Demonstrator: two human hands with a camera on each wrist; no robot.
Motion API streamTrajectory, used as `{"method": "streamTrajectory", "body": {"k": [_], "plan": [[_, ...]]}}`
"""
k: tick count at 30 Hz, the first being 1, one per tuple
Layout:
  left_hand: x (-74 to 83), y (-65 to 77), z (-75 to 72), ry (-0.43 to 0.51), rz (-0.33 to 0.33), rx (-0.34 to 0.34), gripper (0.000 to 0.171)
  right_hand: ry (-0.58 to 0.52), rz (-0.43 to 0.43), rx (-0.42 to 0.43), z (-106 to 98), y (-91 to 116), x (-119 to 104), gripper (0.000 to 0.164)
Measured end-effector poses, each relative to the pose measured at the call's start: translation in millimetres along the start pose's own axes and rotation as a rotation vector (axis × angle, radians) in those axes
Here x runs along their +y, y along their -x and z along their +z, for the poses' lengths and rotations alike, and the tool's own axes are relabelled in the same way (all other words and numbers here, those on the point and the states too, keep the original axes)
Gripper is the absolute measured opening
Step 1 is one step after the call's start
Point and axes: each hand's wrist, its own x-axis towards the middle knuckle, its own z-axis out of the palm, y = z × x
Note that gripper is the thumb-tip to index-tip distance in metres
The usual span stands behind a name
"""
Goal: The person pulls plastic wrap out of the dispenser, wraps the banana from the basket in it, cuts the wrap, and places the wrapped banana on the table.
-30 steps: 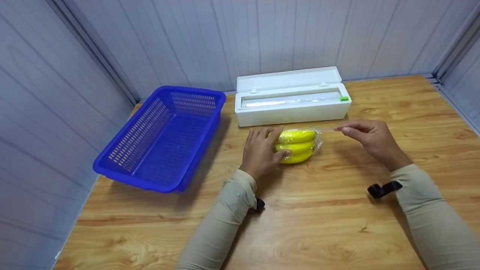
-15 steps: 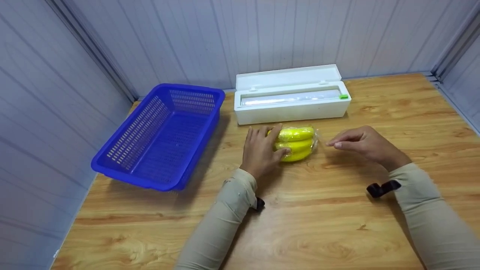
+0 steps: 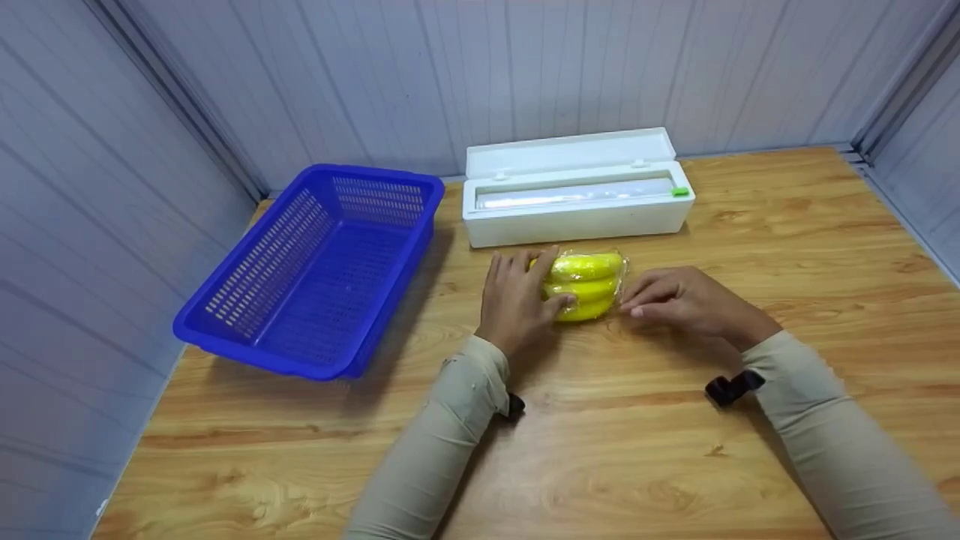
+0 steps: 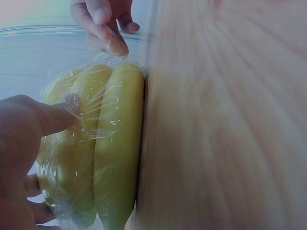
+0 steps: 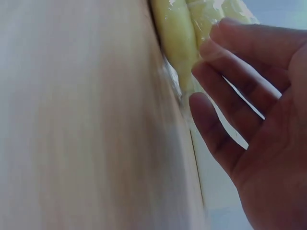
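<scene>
A bunch of yellow bananas [image 3: 585, 289], wrapped in clear cling film [image 4: 109, 112], lies on the wooden table in front of the white box. My left hand [image 3: 517, 300] grips the bunch at its left end, thumb on the near side and fingers over the far side. At the right end, my right hand [image 3: 671, 300] has its thumb and fingertips together on the film's edge, pinching it. In the right wrist view, the fingertips meet beside the wrapped bananas [image 5: 177, 33], and the film between them is faint.
Behind the bananas stands a long white box [image 3: 577, 225], lid raised, with a roll of cling film [image 3: 574, 193] inside and a green slider [image 3: 679, 192] on its edge. A blue plastic basket [image 3: 375, 322] stands at the left. Panelled walls [image 3: 375, 82] border the table.
My right hand has moved left and down towards the bananas, drawing the stretched film in to their right end. My left hand keeps its hold. The whole head view has shifted slightly.
</scene>
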Motion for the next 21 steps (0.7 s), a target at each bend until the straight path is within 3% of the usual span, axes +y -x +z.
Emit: {"method": "streamTrajectory", "body": {"k": [7,12,21], "plan": [[-1.6,-0.9,0.3,-0.010,0.005,0.012,0.073,0.137,-0.099,0.070,13,-6,-3,0.010],[-0.9,-1.4,0.6,0.001,-0.002,0.006,0.074,0.206,-0.122,0.076,20,-7,-5,0.011],[-1.8,-1.7,1.4,0.029,0.004,-0.024,0.067,0.237,-0.029,0.088,27,-9,-7,0.019]]}}
